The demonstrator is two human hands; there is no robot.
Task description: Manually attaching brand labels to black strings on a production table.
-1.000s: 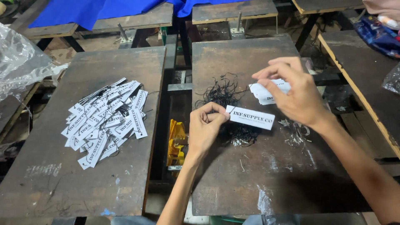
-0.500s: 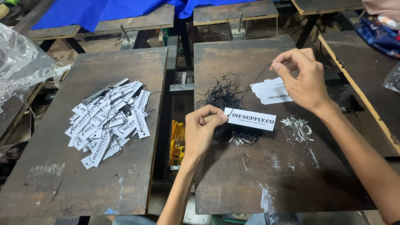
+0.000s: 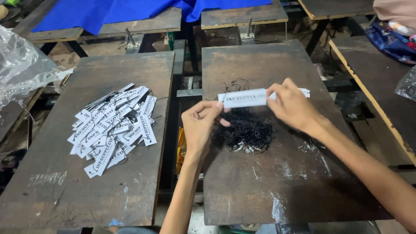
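both hands (image 3: 199, 125) (image 3: 292, 106) pinch white tag (image 3: 242, 98) above black string pile (image 3: 246, 131).

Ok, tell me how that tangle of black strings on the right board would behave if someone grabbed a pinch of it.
The black strings lie in a loose, matted heap, so a pinch would probably drag several snagged strands along. They look thin and limp, likely drooping and nearly weightless. Stray loops at the heap's edge suggest they would scatter easily.

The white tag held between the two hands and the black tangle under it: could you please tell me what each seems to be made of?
White tag: likely matte card or stiff paper, since it stays flat while held by its ends between left hand and right hand. Black tangle: thin loops of cord or string, probably; a few pale glints at its lower edge, material unclear.
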